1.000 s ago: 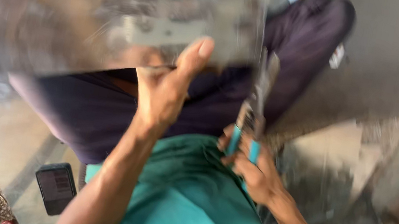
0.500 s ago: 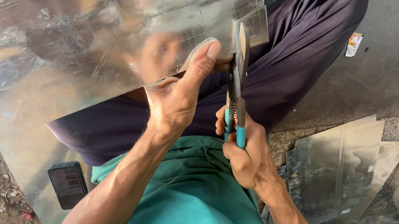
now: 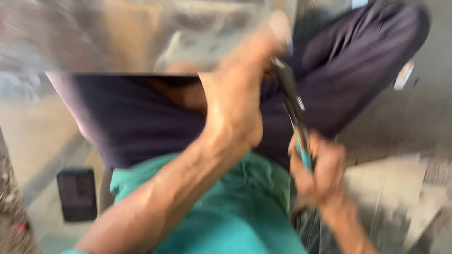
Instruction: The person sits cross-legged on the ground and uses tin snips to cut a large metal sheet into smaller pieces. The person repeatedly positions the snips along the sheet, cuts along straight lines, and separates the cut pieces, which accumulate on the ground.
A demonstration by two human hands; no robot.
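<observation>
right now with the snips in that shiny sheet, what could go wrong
Bare skin near a cut edge: the left hand grips the metal sheet right beside the snips, so a slip might nick the thumb.
The sheet rests over the lap and looks only hand-steadied, so it may swing and drag its edge across the dark trousers.
The right hand squeezes the handles close to the sheet's edge.
</observation>
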